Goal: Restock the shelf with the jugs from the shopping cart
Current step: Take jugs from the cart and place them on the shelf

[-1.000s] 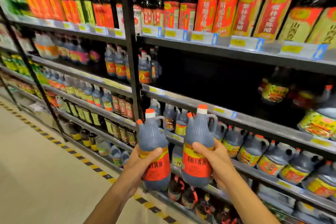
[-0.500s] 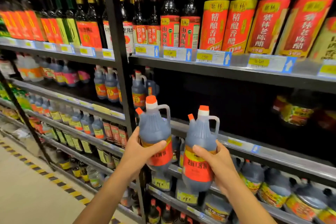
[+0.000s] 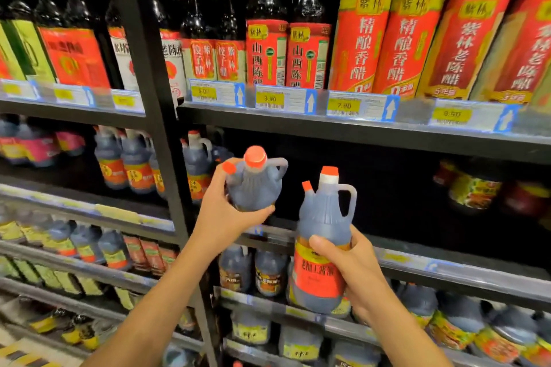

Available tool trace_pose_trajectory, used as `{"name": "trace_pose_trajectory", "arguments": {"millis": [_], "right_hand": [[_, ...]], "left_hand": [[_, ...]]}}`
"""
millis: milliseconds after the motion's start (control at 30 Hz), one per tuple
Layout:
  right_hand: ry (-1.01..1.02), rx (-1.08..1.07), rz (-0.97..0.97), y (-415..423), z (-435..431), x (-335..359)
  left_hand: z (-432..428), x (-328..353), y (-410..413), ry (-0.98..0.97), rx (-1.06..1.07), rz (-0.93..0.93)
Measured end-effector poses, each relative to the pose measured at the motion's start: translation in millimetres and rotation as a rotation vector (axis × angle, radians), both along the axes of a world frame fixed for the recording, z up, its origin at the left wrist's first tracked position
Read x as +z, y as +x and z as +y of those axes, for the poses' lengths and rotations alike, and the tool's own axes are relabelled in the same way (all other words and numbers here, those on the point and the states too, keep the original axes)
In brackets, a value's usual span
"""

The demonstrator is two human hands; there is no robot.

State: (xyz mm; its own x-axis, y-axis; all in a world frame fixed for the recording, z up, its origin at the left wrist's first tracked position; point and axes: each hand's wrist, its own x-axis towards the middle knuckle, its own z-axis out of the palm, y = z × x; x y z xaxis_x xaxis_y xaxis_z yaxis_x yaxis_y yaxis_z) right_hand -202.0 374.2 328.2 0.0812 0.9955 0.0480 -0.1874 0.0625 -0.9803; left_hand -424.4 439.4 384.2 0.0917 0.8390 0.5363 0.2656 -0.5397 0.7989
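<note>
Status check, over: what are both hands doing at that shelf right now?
Left hand grips left jug, tilted, at shelf height. Right hand grips right jug, upright, lower. Nothing seen blocking the shelf ahead.

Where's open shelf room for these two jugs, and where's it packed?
Free: the middle shelf, a dark stretch that looks bare between the post jugs and the jars far right. The left hand holds the left jug, the right hand the right jug, both before it. Crowded: bottles above, lower jugs below.
</note>
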Motion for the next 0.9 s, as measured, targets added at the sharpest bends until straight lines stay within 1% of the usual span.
{"name": "trace_pose_trajectory", "arguments": {"millis": [267, 467, 667, 900], "right_hand": [[0.031, -0.1, 0.004, -28, 13, 8], [0.005, -0.17, -0.014, -38, 23, 8], [0.007, -0.2, -0.043, -42, 24, 7], [0.023, -0.187, -0.099, -47, 22, 9]], "left_hand": [[66, -19, -14, -0.159, -0.068, -0.025], [88, -30, -12, -0.306, -0.071, -0.074], [96, -40, -11, -0.363, -0.053, -0.131], [104, -45, -10, -0.385, -0.014, -0.113]]}}
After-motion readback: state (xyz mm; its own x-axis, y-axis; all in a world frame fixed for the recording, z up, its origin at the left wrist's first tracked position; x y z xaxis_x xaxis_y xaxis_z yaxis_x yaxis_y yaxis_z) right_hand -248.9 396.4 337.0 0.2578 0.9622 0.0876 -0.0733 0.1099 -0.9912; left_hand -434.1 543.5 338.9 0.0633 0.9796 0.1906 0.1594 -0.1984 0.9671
